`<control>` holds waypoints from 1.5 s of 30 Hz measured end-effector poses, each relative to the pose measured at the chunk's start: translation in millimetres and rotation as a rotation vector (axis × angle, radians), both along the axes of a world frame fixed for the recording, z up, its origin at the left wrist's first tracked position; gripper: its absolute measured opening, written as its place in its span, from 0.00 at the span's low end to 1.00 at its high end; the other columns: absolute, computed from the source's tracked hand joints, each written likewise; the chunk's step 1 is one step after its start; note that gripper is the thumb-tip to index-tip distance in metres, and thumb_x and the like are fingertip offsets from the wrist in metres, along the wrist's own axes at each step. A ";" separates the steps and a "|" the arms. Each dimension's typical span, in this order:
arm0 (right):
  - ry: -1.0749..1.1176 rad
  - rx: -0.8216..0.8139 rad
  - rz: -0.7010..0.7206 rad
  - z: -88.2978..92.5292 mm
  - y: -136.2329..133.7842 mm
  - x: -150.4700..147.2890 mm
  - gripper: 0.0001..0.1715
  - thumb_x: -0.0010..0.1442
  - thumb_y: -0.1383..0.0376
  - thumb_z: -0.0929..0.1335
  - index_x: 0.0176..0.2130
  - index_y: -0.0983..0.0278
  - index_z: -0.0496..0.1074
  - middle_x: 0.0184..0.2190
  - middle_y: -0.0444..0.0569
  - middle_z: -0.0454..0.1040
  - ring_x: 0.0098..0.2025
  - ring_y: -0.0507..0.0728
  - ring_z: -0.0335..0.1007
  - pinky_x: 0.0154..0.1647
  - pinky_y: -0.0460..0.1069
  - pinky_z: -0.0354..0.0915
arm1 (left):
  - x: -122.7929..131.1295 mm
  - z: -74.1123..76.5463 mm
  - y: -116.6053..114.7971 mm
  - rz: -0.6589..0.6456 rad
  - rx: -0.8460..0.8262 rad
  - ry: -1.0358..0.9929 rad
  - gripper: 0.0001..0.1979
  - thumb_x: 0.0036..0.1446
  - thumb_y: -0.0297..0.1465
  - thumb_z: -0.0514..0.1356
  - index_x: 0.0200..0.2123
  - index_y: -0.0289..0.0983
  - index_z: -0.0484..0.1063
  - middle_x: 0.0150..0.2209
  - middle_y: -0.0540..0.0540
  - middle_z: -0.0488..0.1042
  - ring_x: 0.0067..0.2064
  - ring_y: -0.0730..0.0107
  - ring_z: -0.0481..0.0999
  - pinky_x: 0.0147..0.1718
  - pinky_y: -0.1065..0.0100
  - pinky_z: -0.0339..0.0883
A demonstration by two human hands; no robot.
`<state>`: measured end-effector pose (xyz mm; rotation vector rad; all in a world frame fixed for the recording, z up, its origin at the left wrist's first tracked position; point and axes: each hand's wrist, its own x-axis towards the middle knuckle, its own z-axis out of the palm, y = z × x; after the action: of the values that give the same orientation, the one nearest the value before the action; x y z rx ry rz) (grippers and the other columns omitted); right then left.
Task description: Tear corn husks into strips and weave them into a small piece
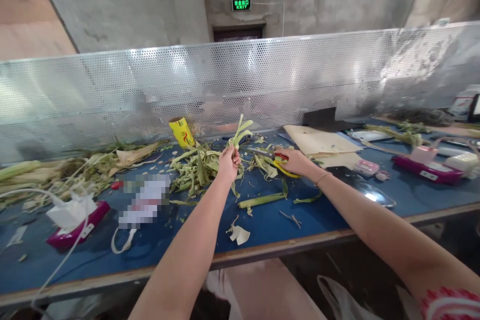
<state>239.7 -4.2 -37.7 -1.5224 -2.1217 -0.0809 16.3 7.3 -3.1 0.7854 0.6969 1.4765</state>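
Note:
My left hand [228,162] is closed round a bunch of green corn husk strips [238,136] that stand up above the fist. It hovers over a heap of cut husk pieces [195,170] on the blue table [262,225]. My right hand [296,161] rests on the table to the right, gripping scissors with yellow and red handles [282,164]; the blades point left toward the husks. A yellow roll [182,132] stands tilted behind the heap.
A perforated metal screen [262,80] runs along the table's far side. More husks [75,167] pile up at left, with a pink tissue box [75,220]. Brown paper [318,141], a phone [356,185] and pink devices [423,167] lie at right.

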 end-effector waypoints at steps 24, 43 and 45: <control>1.127 -0.188 0.390 34.3 -3.5 -56.0 0.10 0.48 0.60 0.65 0.30 0.64 0.65 0.26 0.43 0.66 0.29 0.50 0.63 0.32 0.47 0.61 | 27.0 0.7 -25.1 -0.244 0.223 0.284 0.09 0.44 0.30 0.61 0.21 0.34 0.62 0.19 0.52 0.66 0.19 0.83 0.58 0.20 0.76 0.53; 1.403 -0.039 0.342 23.5 1.9 -63.4 0.11 0.44 0.59 0.67 0.27 0.63 0.64 0.23 0.42 0.66 0.26 0.50 0.62 0.30 0.47 0.60 | 32.6 -2.3 -22.3 0.098 0.273 0.378 0.09 0.39 0.33 0.64 0.25 0.35 0.69 0.22 0.53 0.66 0.25 0.79 0.65 0.28 0.72 0.61; 1.512 -0.067 0.347 25.5 1.9 -61.9 0.12 0.42 0.60 0.67 0.27 0.63 0.63 0.24 0.41 0.66 0.27 0.49 0.62 0.30 0.47 0.61 | 32.7 -1.5 -23.6 0.059 0.308 0.369 0.09 0.38 0.31 0.64 0.26 0.36 0.71 0.24 0.52 0.67 0.26 0.79 0.65 0.28 0.72 0.61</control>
<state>177.8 -2.3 -12.2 -0.6811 -1.0429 0.9478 49.1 -16.3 -4.5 1.3058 0.7799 1.5290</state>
